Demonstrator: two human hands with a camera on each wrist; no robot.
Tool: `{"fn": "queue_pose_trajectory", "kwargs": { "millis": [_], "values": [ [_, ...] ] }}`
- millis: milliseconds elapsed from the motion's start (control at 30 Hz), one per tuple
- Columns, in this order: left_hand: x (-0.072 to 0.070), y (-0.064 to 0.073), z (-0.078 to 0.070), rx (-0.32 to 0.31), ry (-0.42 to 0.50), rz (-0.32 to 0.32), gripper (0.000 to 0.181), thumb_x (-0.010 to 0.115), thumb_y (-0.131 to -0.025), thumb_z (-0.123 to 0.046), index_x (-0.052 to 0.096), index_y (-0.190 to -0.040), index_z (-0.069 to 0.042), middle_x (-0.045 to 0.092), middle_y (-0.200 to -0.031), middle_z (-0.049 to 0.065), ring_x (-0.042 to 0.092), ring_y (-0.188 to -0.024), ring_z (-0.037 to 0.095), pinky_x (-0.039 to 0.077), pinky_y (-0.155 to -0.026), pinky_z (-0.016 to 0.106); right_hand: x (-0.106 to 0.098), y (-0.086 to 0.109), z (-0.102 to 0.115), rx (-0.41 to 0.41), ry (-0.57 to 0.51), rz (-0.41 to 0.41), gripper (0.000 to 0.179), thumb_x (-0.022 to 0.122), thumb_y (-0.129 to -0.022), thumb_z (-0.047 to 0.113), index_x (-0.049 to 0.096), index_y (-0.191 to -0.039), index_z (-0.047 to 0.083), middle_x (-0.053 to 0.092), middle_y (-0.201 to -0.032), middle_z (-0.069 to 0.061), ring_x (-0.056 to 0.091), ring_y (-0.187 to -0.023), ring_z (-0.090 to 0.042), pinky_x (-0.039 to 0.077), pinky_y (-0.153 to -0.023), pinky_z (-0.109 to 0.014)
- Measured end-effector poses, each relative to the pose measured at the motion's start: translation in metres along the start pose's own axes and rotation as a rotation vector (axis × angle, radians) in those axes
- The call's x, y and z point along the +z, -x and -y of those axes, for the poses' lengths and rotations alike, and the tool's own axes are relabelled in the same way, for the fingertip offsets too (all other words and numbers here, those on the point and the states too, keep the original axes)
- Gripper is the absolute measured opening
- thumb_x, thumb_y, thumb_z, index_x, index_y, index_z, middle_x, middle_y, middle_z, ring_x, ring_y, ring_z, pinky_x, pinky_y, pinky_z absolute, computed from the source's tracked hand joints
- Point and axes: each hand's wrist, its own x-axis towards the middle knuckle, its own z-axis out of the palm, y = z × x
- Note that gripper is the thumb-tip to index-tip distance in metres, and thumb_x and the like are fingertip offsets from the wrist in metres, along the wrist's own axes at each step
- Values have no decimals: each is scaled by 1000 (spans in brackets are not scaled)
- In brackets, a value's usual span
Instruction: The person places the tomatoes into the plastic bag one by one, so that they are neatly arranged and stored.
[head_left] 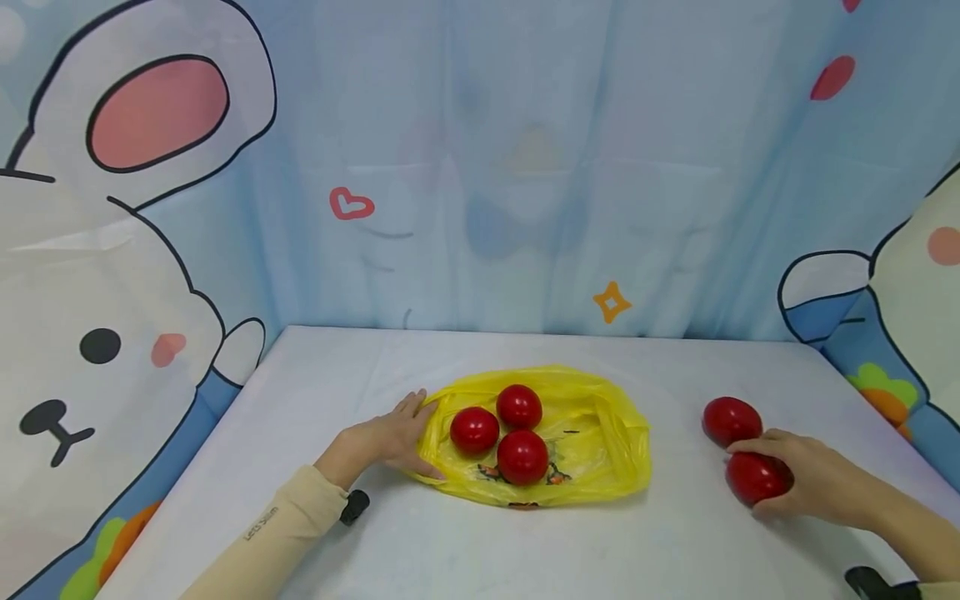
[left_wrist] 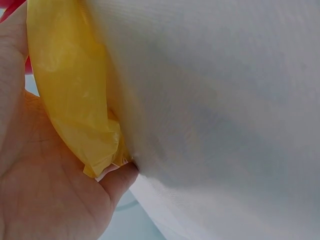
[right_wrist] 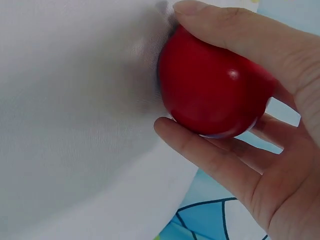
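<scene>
A yellow plastic bag (head_left: 600, 450) lies spread on the white table with its mouth open upward. Inside its left half sit three shiny red balls (head_left: 522, 457). My left hand (head_left: 393, 437) rests against the bag's left edge, fingers extended along its side and thumb near the bottom; the left wrist view shows the yellow plastic (left_wrist: 70, 75) lying along the palm. Over at the right of the table, my right hand (head_left: 813, 479) holds a red ball (right_wrist: 210, 85) between thumb and fingers, close on the tabletop. Just behind it is another red ball (head_left: 731, 421).
The white table (head_left: 375, 542) reaches back to a light blue cloth backdrop (head_left: 525, 167) printed with cartoon animals. A stretch of tabletop separates the bag from the two balls at the right. Dark wrist devices (head_left: 355, 507) show at both sleeves.
</scene>
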Motion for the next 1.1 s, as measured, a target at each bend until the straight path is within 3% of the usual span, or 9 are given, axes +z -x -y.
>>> {"fn": "queue_pose_trajectory", "kwargs": {
  "millis": [333, 500, 667, 867, 1000, 1100],
  "values": [
    [-5, 1, -3, 2, 1, 0, 109, 80, -87, -55, 23, -165, -4, 10, -174, 19, 11, -161, 34, 27, -125, 53, -21, 5, 28, -83, 51, -29, 76, 103, -59, 25, 68, -124, 6, 64, -118, -28, 60, -103, -47, 64, -66, -48],
    [-5, 3, -3, 1, 7, -1, 109, 80, -88, -54, 23, -165, -3, 9, -174, 20, 12, -161, 34, 27, -125, 52, -47, -3, 67, -157, 96, -119, 74, 103, -61, 22, 68, -125, 8, 66, -113, -19, 62, -99, -39, 64, -65, -44],
    [-2, 1, 0, -4, 22, -4, 109, 82, -87, -53, 23, -165, -4, 10, -174, 19, 12, -161, 34, 26, -126, 52, -63, -31, 122, -241, 115, -155, 72, 101, -66, 21, 67, -129, 10, 63, -120, -19, 62, -103, -39, 64, -68, -46],
    [2, -2, 0, 5, 7, -14, 107, 80, -88, -54, 23, -165, -5, 11, -174, 18, 12, -161, 33, 26, -126, 49, -62, -74, 181, -368, 95, -68, 64, 97, -74, 19, 67, -129, 9, 62, -121, -16, 61, -106, -36, 64, -76, -46],
    [2, -3, -1, -4, -2, -17, 107, 79, -88, -55, 24, -166, -7, 12, -174, 16, 12, -161, 31, 27, -126, 49, -47, -98, 200, -424, 77, 50, 58, 96, -75, 18, 68, -125, 7, 63, -112, -8, 60, -104, -29, 63, -80, -41],
    [2, -1, -1, -24, -9, -16, 108, 80, -87, -56, 24, -166, -7, 12, -174, 15, 13, -161, 30, 28, -125, 49, -35, -111, 206, -408, 54, 126, 56, 95, -75, 16, 67, -123, 8, 63, -111, -5, 60, -105, -27, 62, -82, -40]
  ]
}}
